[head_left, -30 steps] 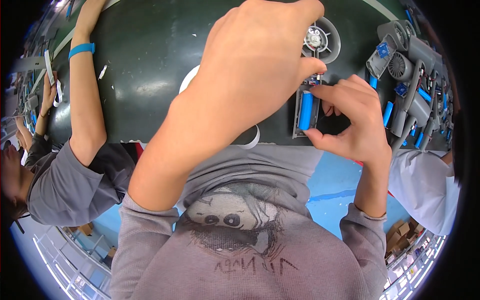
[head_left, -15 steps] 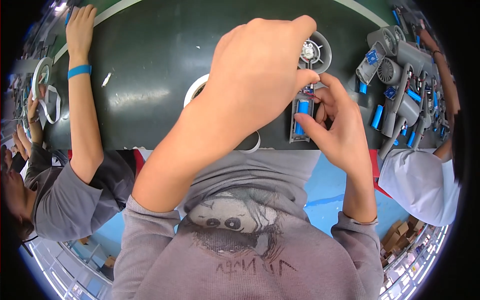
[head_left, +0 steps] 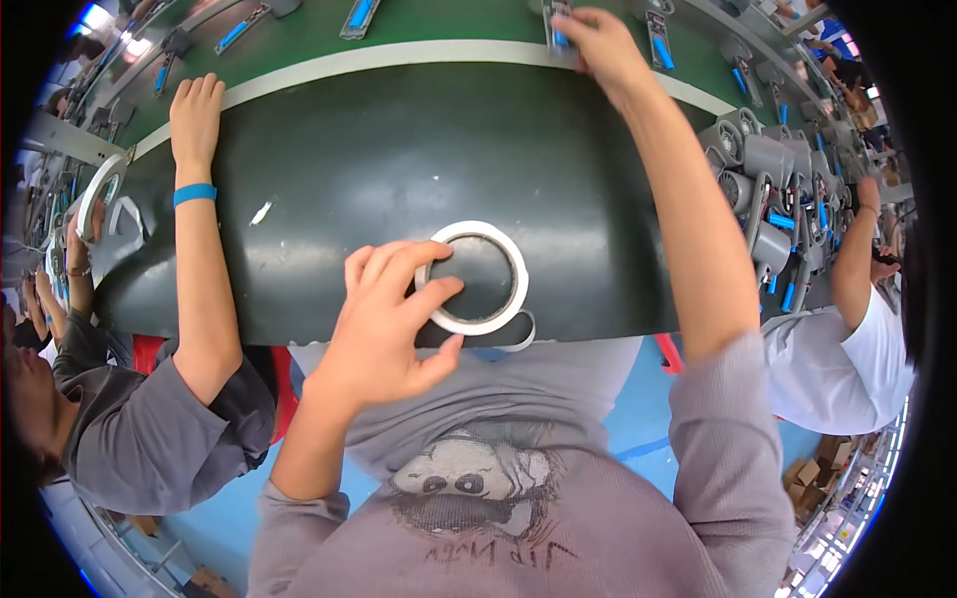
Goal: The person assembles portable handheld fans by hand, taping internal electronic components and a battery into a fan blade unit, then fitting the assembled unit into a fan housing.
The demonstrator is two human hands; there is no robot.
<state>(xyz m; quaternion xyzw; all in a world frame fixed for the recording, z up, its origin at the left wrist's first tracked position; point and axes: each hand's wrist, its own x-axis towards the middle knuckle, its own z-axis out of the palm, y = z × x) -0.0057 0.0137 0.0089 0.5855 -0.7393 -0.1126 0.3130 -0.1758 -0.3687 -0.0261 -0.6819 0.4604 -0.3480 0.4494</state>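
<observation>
My left hand [head_left: 391, 324] has its fingers hooked over the left rim of a roll of white tape [head_left: 516, 261], with fingertips inside the ring. Its thumb rests lower, near the table edge. A loose strip of tape [head_left: 525, 329] curls from the roll's lower right. Far ahead, on the green strip past the white line, my right hand [head_left: 598, 45] pinches a grey handheld-fan handle [head_left: 554, 14] with a blue battery in it. The fingers there are slightly blurred, and the fan end is cut off by the upper edge.
Similar fan handles [head_left: 659, 45] lie along the green belt [head_left: 439, 25] beyond the white line [head_left: 429, 53]. Grey fan parts with blue batteries are heaped [head_left: 773, 159] at the right. A co-worker's arm [head_left: 206, 269] rests on the dark table at left; another person [head_left: 832, 349] sits at right.
My hands have parted. The right one has carried the fan handle from the near table edge to the far green belt; the left has come back to the tape roll. The view has tilted up.
</observation>
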